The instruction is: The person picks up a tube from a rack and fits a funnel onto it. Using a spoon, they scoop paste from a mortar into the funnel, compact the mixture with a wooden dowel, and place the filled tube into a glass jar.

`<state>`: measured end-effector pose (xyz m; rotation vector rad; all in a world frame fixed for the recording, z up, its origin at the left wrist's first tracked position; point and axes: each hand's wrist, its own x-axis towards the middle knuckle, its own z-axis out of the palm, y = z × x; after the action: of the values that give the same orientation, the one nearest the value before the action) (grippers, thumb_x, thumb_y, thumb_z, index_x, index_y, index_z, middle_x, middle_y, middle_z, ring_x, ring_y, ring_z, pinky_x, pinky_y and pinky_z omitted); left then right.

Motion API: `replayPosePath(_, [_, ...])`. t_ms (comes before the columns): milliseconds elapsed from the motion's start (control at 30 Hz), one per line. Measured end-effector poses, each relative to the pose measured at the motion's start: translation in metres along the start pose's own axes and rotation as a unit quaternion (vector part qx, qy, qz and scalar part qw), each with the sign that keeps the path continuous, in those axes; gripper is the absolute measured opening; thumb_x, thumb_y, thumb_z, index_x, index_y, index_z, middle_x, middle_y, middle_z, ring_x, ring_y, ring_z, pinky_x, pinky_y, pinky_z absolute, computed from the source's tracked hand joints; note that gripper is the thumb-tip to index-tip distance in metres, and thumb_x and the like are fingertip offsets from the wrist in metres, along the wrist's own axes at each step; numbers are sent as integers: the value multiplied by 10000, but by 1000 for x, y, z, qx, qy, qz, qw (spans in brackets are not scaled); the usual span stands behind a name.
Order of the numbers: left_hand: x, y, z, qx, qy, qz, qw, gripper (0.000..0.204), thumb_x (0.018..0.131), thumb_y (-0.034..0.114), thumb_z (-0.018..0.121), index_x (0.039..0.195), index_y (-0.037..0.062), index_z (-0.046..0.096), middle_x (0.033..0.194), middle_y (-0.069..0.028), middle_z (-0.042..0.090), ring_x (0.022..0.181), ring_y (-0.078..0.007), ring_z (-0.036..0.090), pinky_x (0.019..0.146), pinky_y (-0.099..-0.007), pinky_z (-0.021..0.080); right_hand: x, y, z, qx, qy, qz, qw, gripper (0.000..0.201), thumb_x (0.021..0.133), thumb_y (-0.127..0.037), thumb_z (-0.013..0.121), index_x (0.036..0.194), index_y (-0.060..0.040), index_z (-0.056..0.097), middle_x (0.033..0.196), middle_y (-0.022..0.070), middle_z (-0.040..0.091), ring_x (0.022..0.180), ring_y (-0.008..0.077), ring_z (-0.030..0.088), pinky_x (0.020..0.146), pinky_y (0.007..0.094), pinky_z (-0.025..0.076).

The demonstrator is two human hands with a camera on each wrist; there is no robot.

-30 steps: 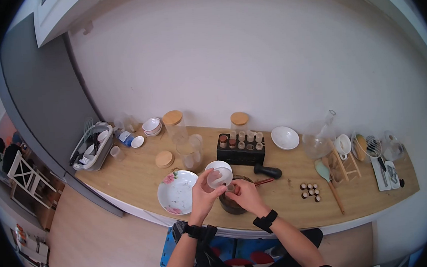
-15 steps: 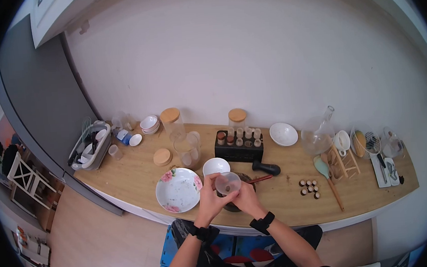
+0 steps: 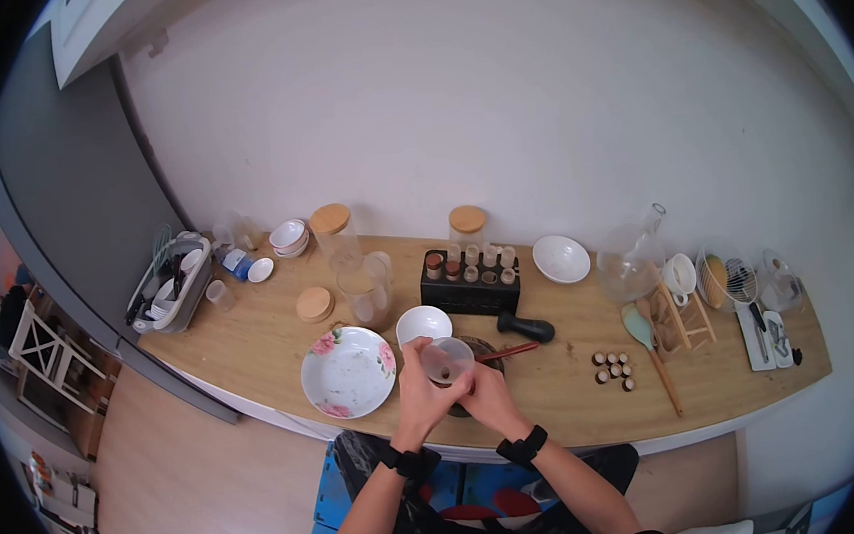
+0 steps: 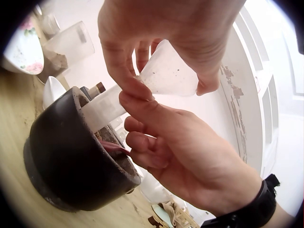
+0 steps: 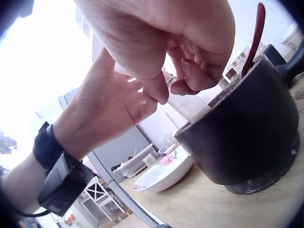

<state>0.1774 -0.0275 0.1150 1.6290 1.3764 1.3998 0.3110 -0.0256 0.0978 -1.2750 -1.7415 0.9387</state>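
Both hands pinch a clear plastic funnel (image 4: pixel 166 76): left hand (image 4: pixel 161 33) on its cone, right hand (image 4: pixel 190 156) on the spout, just above the black mortar (image 4: pixel 71 156). Tilting could spill powder onto the table (image 3: pixel 558 397).

Mortar (image 3: pixel 474 349) at counter (image 3: pixel 253 356) front edge, funnel (image 3: pixel 448 360) held over it, plate (image 3: pixel 348 372) to its left, small bowl (image 3: pixel 422 324) behind, vial rack (image 3: pixel 470 282) further back, pestle (image 3: pixel 525 327) right of bowl.

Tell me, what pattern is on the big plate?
Pink flowers on the white plate, clearest in the head view.
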Motion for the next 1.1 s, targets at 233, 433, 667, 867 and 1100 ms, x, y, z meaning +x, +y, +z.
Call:
replayPosePath(233, [1, -3, 0, -34, -14, 0, 999, 711, 631, 269, 801, 1202, 43, 443, 955, -137, 578, 920, -243, 582, 809, -353, 468, -3, 11, 3, 10, 13, -15, 1000, 339, 736, -39, 674, 1063, 9, 598, 872, 168, 664, 739, 249, 659, 668, 329, 503])
replayPosePath(433, [1, -3, -3, -54, -26, -11, 998, 688, 645, 265, 814, 1192, 49, 457, 955, -124, 584, 919, -225, 584, 796, -339, 472, -16, 23, -12, 42, 17, 13, 999, 294, 787, -72, 687, 1053, 6, 589, 697, 93, 617, 572, 152, 600, 542, 274, 470])
replayPosePath(667, [0, -26, 2, -129, -37, -34, 990, 633, 706, 151, 795, 1207, 45, 422, 1047, -141, 510, 909, -217, 581, 662, -312, 583, -18, 53, -43, 120, 249, 54, 959, 294, 824, -111, 685, 1025, 11, 508, 654, 34, 564, 552, 75, 529, 490, 218, 408])
replayPosePath(867, [1, -27, -1, -117, -40, -22, 992, 615, 730, 125, 777, 1214, 39, 408, 1072, -149, 485, 896, -223, 591, 645, -328, 603, -9, 49, -46, 110, 285, 134, 943, 503, 825, -137, 697, 1198, 7, 391, 688, 21, 551, 551, 77, 501, 469, 225, 374])
replayPosePath(1100, [0, -27, -2, -123, -44, -29, 991, 617, 734, 123, 774, 1221, 40, 403, 1061, -142, 490, 914, -222, 583, 652, -330, 603, 7, 67, -54, 348, 69, 143, 924, 262, 882, -92, 626, 1117, -30, 525, 759, 14, 561, 620, 68, 526, 506, 207, 402])
